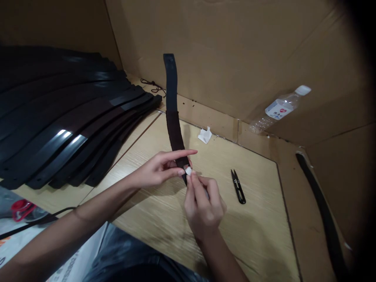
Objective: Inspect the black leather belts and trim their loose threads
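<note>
From the head cam, we're looking down at a pale table [261,223] with two bare hands around one curved dark strip [171,88]. It's angled up toward the far side, just left of the middle, with its far end in front of the cardboard wall [223,58] and a brown wrap [175,131] around part of it.

Our left hand [164,166] has the strip between thumb and fingers down at the near end of the wrap, index finger stuck out straight to the right. Our right hand [204,197] is just to the right, fingertips pinching a little white bit [188,170] against the strip. We can't tell what that bit is.

To the right of our hands lie black snips [238,187], blades pointing far. Farther off there's a torn paper scrap [205,135], and a clear plastic bottle [279,109] is tipped over at far right. Far left, we've got a big pile of similar dark strips [58,129], with a thin cord [152,83] near its far right end.
</note>
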Demonstrator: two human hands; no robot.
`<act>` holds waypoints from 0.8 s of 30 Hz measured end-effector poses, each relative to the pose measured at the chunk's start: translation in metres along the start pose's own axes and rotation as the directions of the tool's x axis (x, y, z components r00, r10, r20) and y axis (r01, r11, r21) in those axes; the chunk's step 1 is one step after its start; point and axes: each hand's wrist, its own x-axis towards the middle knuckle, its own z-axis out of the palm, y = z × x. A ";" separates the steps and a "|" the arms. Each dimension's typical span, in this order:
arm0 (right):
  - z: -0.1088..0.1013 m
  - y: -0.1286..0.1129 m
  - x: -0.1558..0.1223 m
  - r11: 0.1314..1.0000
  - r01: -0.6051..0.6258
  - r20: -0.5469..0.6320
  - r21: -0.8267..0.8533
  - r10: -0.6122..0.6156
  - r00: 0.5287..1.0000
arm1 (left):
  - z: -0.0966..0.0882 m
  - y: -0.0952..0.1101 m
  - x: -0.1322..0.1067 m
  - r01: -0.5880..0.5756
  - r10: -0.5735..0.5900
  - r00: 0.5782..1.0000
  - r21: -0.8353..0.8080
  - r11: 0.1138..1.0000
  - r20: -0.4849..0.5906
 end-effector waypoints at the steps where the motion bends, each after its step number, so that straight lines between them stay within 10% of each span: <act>1: 0.001 0.001 0.000 1.000 -0.003 -0.002 0.010 0.003 1.000 | 0.000 0.000 0.000 -0.001 0.001 1.000 -0.004 1.000 0.001; 12: -0.004 0.009 0.005 0.967 -0.079 0.059 0.244 0.066 0.996 | -0.004 0.006 -0.001 -0.068 0.068 0.998 -0.079 0.995 -0.004; 24: 0.004 0.002 -0.005 0.999 0.040 -0.011 0.017 -0.039 0.999 | 0.004 0.003 0.000 -0.117 0.116 0.992 -0.012 0.993 -0.057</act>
